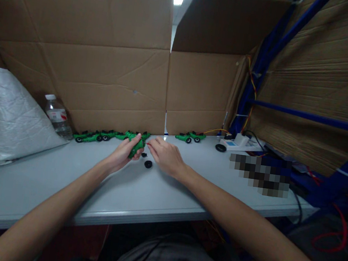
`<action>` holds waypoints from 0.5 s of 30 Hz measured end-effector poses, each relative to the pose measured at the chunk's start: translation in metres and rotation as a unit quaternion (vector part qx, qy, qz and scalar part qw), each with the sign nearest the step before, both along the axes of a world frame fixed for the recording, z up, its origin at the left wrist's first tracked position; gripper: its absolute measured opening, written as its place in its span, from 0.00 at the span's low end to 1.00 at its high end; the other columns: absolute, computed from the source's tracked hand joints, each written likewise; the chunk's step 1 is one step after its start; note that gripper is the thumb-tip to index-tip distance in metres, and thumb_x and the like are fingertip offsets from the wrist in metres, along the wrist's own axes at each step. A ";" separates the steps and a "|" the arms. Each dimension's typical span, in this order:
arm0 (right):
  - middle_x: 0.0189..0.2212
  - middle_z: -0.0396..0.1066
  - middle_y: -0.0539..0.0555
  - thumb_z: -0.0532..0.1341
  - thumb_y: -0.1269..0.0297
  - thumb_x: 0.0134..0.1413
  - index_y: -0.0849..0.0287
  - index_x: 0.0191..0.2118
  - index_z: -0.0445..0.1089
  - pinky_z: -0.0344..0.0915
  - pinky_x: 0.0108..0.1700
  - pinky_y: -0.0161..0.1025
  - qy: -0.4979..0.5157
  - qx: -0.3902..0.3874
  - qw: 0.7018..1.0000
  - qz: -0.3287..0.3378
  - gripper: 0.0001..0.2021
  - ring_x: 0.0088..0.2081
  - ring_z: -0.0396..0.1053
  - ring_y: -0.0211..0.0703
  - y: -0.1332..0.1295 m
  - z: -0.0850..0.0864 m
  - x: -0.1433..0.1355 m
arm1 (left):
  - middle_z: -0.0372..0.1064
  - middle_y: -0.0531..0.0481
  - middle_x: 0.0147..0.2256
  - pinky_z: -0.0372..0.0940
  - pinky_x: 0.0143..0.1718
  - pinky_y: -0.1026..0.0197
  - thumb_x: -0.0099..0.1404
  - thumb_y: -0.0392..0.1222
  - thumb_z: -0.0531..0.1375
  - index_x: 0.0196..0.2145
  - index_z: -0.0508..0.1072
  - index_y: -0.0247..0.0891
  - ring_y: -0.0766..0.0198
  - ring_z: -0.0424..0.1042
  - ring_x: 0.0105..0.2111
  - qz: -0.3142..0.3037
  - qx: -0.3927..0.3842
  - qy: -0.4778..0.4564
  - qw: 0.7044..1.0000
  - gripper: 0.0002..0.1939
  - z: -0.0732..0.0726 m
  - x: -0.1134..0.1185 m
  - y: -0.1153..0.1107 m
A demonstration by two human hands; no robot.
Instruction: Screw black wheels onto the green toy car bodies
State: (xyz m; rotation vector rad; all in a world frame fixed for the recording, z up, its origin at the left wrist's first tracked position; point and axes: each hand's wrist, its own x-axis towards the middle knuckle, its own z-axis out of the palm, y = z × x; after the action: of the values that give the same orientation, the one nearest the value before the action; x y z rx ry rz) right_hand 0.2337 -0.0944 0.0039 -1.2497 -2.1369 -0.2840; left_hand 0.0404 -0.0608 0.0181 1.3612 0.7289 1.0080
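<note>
In the middle of the table, my left hand (pixel 123 153) is wrapped round a green toy car (pixel 136 146), held tilted just above the surface. My right hand (pixel 168 156) is close beside it, fingertips pinched together at the car's right side. A speck of red shows at those fingertips, but the small thing they hold is too hidden to name. Below the hands lie a black toy wheel (pixel 148 164) and a smaller black part (pixel 144 155).
Several green toy cars (pixel 88 136) line the back left, and more green cars (pixel 189 137) stand right of centre. A water bottle (pixel 58 116) and a silvery bag (pixel 18 118) are at left. A power strip (pixel 239 144) and a black round piece (pixel 221 148) lie at right. Cardboard (pixel 105 70) walls the back.
</note>
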 end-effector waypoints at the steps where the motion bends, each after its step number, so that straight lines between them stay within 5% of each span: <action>1: 0.44 0.73 0.56 0.49 0.59 0.77 0.56 0.48 0.73 0.57 0.35 0.38 -0.001 0.004 1.000 0.005 0.16 0.39 0.71 0.44 0.000 0.000 0.000 | 0.61 0.55 0.22 0.53 0.19 0.69 0.64 0.64 0.67 0.28 0.65 0.37 0.72 0.60 0.19 0.001 -0.001 -0.002 1.000 0.27 0.000 0.000 0.000; 8: 0.42 0.74 0.58 0.52 0.66 0.75 0.60 0.47 0.74 0.61 0.51 0.43 -0.032 0.046 0.997 0.047 0.13 0.47 0.67 0.49 0.006 -0.001 0.001 | 0.62 0.55 0.22 0.54 0.20 0.69 0.66 0.64 0.65 0.30 0.66 0.37 0.71 0.61 0.20 -0.009 -0.002 0.000 1.000 0.26 -0.003 -0.002 0.002; 15: 0.45 0.75 0.56 0.51 0.63 0.76 0.55 0.50 0.73 0.60 0.38 0.39 -0.024 -0.010 1.000 0.006 0.13 0.41 0.72 0.46 0.000 -0.002 -0.002 | 0.64 0.53 0.24 0.55 0.20 0.70 0.66 0.63 0.65 0.31 0.67 0.36 0.72 0.61 0.21 -0.024 -0.006 0.005 1.000 0.25 -0.005 -0.004 0.003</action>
State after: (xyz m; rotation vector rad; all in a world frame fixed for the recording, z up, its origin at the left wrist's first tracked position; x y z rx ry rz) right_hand 0.2315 -0.0942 0.0014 -1.2537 -2.1925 -0.2917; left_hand 0.0368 -0.0582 0.0133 1.3670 0.7062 0.9587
